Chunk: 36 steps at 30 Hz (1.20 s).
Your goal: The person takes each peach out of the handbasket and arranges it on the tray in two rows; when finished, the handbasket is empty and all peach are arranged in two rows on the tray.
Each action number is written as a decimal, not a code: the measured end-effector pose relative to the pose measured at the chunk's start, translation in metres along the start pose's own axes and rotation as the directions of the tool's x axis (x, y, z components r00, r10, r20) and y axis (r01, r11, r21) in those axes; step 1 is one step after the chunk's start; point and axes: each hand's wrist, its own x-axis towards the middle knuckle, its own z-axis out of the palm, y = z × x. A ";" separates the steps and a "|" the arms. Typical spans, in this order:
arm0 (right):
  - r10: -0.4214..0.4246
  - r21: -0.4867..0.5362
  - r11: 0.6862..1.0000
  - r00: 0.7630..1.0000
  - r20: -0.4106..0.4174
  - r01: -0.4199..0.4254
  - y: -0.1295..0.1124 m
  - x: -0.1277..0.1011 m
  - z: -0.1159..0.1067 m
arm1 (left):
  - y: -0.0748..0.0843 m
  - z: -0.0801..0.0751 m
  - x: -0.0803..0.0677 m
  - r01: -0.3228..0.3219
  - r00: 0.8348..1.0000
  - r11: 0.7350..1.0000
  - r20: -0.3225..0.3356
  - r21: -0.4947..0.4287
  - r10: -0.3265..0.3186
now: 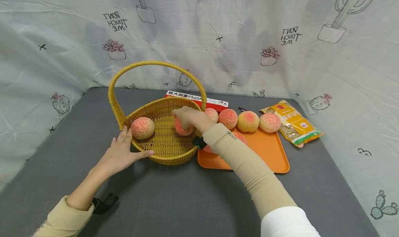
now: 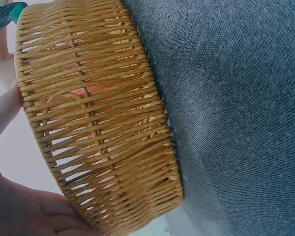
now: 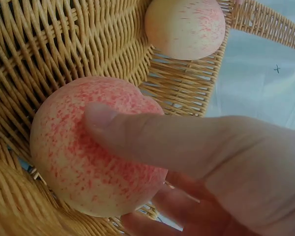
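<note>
A yellow wicker basket (image 1: pixel 165 150) with a tall arched handle stands on the grey table. My left hand (image 1: pixel 120 157) rests on its near left rim, thumb along the front and fingers spread at the side; the left wrist view shows the woven wall (image 2: pixel 98 118) close up. Inside the basket, my right hand (image 1: pixel 188 118) grips a peach (image 3: pixel 98 147), thumb over its speckled pink skin and fingers beneath. Another peach (image 1: pixel 142 128) lies at the basket's left side, also seen in the right wrist view as a paler peach (image 3: pixel 184 29).
An orange tray (image 1: pixel 268 150) right of the basket bears several peaches, among them a yellowish peach (image 1: pixel 248 121), partly hidden by my right arm. Behind stands a red pasta box (image 1: pixel 215 103). A yellow food packet (image 1: pixel 291 122) lies beyond the tray's right edge.
</note>
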 end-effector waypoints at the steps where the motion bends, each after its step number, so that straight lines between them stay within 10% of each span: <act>1: 0.001 -0.029 1.000 1.000 -0.006 -0.001 0.000 0.000 0.000 | 0.000 0.000 0.000 0.000 1.000 1.000 -0.001 0.001 0.000; 8: -0.016 -0.146 0.989 0.993 -0.118 -0.001 0.001 -0.001 0.000 | 0.001 0.000 0.000 -0.001 1.000 1.000 -0.003 0.005 0.001; 16: -0.130 -0.010 0.991 0.967 -0.219 0.131 0.008 -0.011 -0.003 | 0.001 -0.001 0.000 -0.006 1.000 1.000 -0.003 0.010 0.006; 26: -0.289 0.127 0.915 0.842 -0.456 0.383 0.007 -0.050 0.000 | 0.000 -0.003 0.000 -0.013 1.000 1.000 -0.004 0.009 0.013; 32: -0.208 0.232 0.883 0.783 -0.586 0.409 0.008 -0.081 0.009 | 0.000 -0.002 0.000 -0.018 1.000 1.000 -0.011 0.003 0.018; 36: -0.112 0.382 0.806 0.750 -0.651 0.453 0.017 -0.100 0.019 | 0.000 -0.002 0.000 -0.016 1.000 1.000 -0.014 0.000 0.016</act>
